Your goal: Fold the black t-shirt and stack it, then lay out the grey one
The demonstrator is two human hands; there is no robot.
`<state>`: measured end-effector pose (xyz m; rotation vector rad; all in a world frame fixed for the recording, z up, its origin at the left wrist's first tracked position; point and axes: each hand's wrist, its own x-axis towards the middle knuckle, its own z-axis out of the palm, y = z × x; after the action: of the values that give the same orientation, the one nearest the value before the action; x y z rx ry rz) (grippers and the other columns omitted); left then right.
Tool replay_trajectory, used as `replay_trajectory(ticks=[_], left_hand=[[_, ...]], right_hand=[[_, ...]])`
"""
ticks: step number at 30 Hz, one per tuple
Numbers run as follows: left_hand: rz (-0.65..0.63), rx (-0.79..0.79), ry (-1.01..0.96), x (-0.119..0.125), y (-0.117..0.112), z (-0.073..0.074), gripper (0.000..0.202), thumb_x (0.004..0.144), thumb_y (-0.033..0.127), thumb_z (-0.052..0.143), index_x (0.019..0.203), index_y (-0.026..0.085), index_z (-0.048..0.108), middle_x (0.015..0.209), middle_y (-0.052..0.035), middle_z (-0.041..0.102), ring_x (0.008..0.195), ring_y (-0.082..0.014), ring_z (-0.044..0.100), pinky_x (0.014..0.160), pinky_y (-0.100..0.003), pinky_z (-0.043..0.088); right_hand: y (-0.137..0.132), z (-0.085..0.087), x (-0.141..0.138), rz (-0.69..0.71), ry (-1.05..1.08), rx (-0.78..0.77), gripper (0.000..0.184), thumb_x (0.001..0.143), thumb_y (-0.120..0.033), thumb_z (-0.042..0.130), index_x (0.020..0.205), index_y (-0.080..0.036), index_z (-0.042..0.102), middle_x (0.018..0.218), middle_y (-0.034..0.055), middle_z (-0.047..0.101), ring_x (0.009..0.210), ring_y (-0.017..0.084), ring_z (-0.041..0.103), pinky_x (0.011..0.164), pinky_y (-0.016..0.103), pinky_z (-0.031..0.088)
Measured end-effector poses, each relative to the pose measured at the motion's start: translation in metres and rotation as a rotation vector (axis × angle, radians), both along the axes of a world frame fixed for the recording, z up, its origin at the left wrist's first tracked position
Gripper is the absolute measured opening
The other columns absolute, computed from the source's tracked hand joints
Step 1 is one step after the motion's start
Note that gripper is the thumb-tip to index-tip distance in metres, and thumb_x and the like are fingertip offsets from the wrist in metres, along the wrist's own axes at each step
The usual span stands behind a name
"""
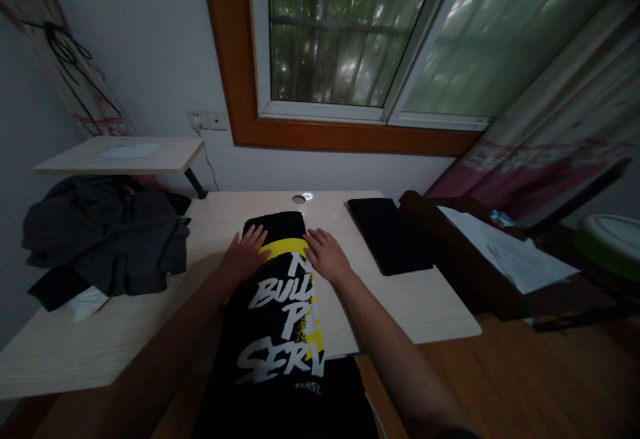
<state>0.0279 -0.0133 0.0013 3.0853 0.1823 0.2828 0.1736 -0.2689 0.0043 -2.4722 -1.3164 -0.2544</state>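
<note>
A black T-shirt (280, 292) with white lettering and a yellow band lies lengthwise on the pale table, its sides folded in to a narrow strip. Its near end hangs over the front edge toward me. My left hand (245, 254) rests flat on the shirt's left edge by the yellow band, fingers stretched out. Opposite it, my right hand (327, 254) lies at the right edge with its fingers extended, touching the cloth. Neither hand grips the fabric visibly.
A heap of dark grey clothing (115, 232) sits at the left under a small raised shelf (165, 152). Toward the right lies a flat black folded item (390, 236). Beyond the table's right end, papers (505, 249) rest on dark furniture. A window (340, 39) is ahead.
</note>
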Motion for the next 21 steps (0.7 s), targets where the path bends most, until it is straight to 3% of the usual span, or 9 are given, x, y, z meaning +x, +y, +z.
replay_trajectory(ticks=[5, 11, 16, 21], left_hand=[[0.065, -0.052, 0.005, -0.003, 0.028, -0.003, 0.06, 0.105, 0.05, 0.03, 0.158, 0.026, 0.038, 0.167, -0.0085, 0.031, 0.156, -0.0303, 0.023, 0.123, -0.062, 0.023], [0.063, -0.101, -0.058, -0.005, 0.027, -0.005, 0.055, 0.104, 0.048, 0.037, 0.155, 0.029, 0.044, 0.164, -0.0099, 0.037, 0.154, -0.0325, 0.029, 0.121, -0.065, 0.024], [0.1, -0.113, -0.191, -0.011, 0.024, -0.003, 0.051, 0.102, 0.044, 0.042, 0.149, 0.024, 0.051, 0.163, -0.0134, 0.037, 0.149, -0.0319, 0.037, 0.123, -0.058, 0.027], [0.085, -0.234, -0.26, -0.017, 0.031, -0.002, 0.048, 0.099, 0.041, 0.048, 0.142, 0.021, 0.057, 0.137, -0.0128, 0.058, 0.13, -0.0269, 0.053, 0.115, -0.045, 0.041]], right_hand=[[0.0, -0.001, 0.001, 0.0, 0.008, 0.016, 0.046, 0.104, -0.039, 0.047, 0.146, -0.024, 0.056, 0.153, 0.0086, 0.053, 0.147, 0.029, 0.041, 0.122, 0.049, 0.032], [0.0, -0.002, 0.003, 0.005, 0.034, 0.044, 0.046, 0.103, -0.038, 0.049, 0.146, -0.023, 0.056, 0.152, 0.009, 0.054, 0.146, 0.029, 0.041, 0.122, 0.05, 0.031], [-0.001, 0.0, 0.004, 0.027, 0.052, 0.102, 0.043, 0.102, -0.036, 0.051, 0.142, -0.025, 0.059, 0.142, 0.0086, 0.061, 0.139, 0.028, 0.047, 0.119, 0.048, 0.035], [-0.002, 0.005, 0.002, 0.065, 0.093, 0.176, 0.034, 0.102, -0.031, 0.05, 0.129, -0.024, 0.069, 0.118, 0.0095, 0.07, 0.116, 0.025, 0.058, 0.105, 0.042, 0.046]])
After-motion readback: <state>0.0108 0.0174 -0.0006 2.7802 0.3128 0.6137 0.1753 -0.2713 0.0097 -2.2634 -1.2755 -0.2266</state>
